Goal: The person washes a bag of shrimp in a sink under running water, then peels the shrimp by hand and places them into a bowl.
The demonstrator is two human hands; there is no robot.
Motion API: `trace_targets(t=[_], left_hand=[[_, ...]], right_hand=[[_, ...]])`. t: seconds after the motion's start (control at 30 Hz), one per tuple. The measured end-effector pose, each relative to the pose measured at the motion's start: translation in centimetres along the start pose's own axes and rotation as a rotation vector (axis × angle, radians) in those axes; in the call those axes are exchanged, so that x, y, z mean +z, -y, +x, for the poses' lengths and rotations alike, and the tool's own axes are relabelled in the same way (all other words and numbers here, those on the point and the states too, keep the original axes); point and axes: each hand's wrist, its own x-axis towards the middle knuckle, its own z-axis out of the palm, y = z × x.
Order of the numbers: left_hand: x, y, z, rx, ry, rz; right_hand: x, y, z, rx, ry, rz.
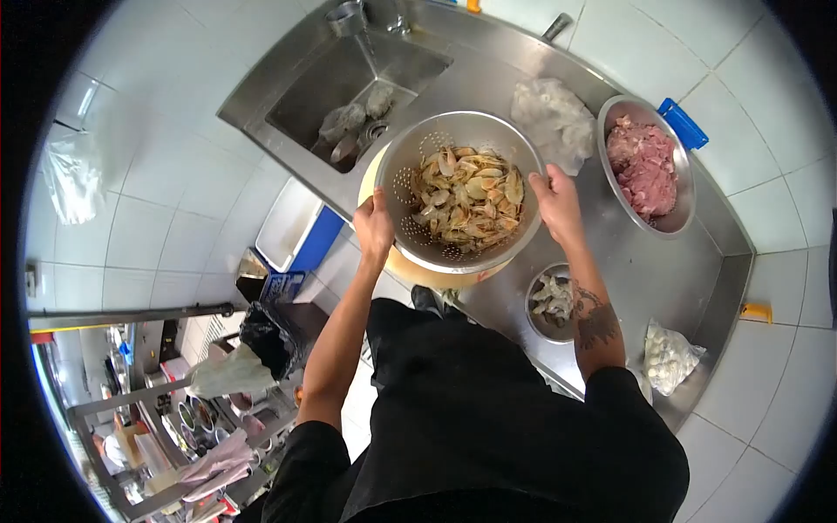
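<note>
Both of my hands hold a metal colander (pixel 403 166) by its rim, one on each side. Inside it lies a heap of shrimp shells and heads (pixel 471 196). My left hand (pixel 375 228) grips the left edge with the thumb up on the rim. On the opposite edge, my right hand (pixel 554 202) is closed the same way. Below the colander shows a round yellowish cutting board (pixel 410 272), partly covered by it. Close to my right forearm is a small metal bowl (pixel 535 324) with peeled shrimp (pixel 553 298).
A sink basin (pixel 301 109) with bags in it is at upper left. Right of the colander lie a clear plastic bag (pixel 554 122) and a metal bowl (pixel 689 205) of raw meat (pixel 643 166). A bag of white pieces (pixel 670 357) sits at the right. A black-lined bin (pixel 270 336) stands lower left.
</note>
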Motion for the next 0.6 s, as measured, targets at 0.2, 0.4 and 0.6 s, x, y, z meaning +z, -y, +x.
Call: trace_targets(t=[0.2,0.4,0.6], left_hand=[[-1.3,-5.7,-1.9,0.605,-0.112,0.516],[8.2,-12.6,-6.8,0.677,0.429,0.682],[13.0,-8.8,-7.3,0.916,0.35,0.677]], right_hand=[[-2.2,3.4,-2.6,0.312,0.145,-0.09],[-4.1,3.6,-2.2,-0.043,0.019,-0.541],[-3.6,4.9,-2.9,-0.361,-0.012,-0.623]])
